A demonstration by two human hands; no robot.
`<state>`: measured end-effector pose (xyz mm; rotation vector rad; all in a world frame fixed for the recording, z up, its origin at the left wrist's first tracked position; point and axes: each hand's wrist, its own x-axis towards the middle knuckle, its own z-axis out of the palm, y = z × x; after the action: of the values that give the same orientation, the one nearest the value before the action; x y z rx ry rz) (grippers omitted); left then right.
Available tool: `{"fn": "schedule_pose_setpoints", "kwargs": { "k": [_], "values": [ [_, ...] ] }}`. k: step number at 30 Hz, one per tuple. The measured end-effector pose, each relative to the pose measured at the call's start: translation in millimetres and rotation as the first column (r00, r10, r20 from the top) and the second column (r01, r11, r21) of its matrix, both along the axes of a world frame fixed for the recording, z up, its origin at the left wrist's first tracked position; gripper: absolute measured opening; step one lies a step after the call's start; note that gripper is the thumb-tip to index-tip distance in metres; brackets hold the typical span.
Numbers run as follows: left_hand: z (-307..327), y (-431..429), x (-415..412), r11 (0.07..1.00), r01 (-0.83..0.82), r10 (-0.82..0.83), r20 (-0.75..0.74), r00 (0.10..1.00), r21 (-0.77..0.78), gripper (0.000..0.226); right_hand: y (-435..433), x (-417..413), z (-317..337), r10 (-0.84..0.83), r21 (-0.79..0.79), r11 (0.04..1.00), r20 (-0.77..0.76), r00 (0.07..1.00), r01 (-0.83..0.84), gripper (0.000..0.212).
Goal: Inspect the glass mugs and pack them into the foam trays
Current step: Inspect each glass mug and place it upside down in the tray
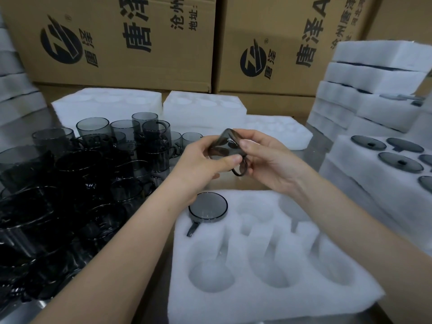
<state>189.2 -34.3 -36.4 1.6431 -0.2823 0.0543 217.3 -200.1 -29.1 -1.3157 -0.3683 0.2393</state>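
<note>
**A:** Head view. Where's the mug?

**B:** Mug (225,146) is in the air with both hands on it, above the far edge of the tray (268,300). Left hand (205,164) pinches the body, thumb on the near side. Right hand (268,160) curls round the other end, thumb on top. Both grips closed firm on the glass.

**A:** Orientation?

**B:** Tilted, long axis roughly left-right between the hands. Handle hangs down toward the tray, on the right hand's side. Can't tell which end is the mouth.

**A:** Target?

**B:** Packed mug (208,206) fills the far-left pocket. The free pocket (254,211) just right of it sits almost straight below the grip. My guess: swing the axis vertical, line the handle up with the slot, go straight down. Right hand is nearer.

**A:** Anything in the way?

**B:** Loose mugs (81,171) crowd the left, close to the left forearm, so glass on glass is the risk. Full tray (346,164) and stacked trays (374,90) are to the right, well apart. Boxes (128,43) behind.
</note>
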Motion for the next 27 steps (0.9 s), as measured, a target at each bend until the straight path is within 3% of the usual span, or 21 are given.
{"fn": "schedule_pose_setpoints", "kwargs": {
  "k": [5, 9, 14, 18, 21, 27],
  "values": [
    [-0.6, -3.1, -0.9, 0.996, -0.013, 0.002, 0.127, 0.992, 0.083, 0.053, 0.9, -1.5, -0.3, -0.196, -0.157, 0.963, 0.157, 0.968, 0.221, 0.027],
    [-0.3, -7.4, -2.3, 0.990, -0.044, 0.025, 0.137, 0.990, 0.137, 0.056, 2.7, -0.6, -1.3, -0.310, -0.158, 0.923, 0.237, 0.921, 0.351, 0.024],
    [0.6, -6.7, -1.6, 0.992, -0.120, 0.123, 0.105, 0.987, -0.029, 0.054, 3.7, -0.7, 3.4, -0.217, -0.013, 0.976, 0.062, 0.974, 0.218, 0.013],
    [-1.8, -3.4, 0.6, 0.975, -0.187, 0.199, 0.096, 0.975, -0.123, 0.054, 2.9, -1.1, -0.6, -0.029, -0.203, 0.978, 0.044, 0.999, 0.037, 0.037],
    [-3.7, -1.3, 2.6, 0.973, -0.199, 0.211, 0.102, 0.972, -0.115, 0.059, 3.1, -1.1, -3.4, 0.042, -0.270, 0.963, 0.045, 0.998, -0.028, 0.035],
    [-2.6, -4.4, 2.4, 0.982, -0.183, 0.187, 0.141, 0.972, -0.045, 0.062, 4.5, 1.3, -4.8, -0.022, -0.234, 0.971, 0.086, 0.996, 0.041, 0.030]
  ]
}}
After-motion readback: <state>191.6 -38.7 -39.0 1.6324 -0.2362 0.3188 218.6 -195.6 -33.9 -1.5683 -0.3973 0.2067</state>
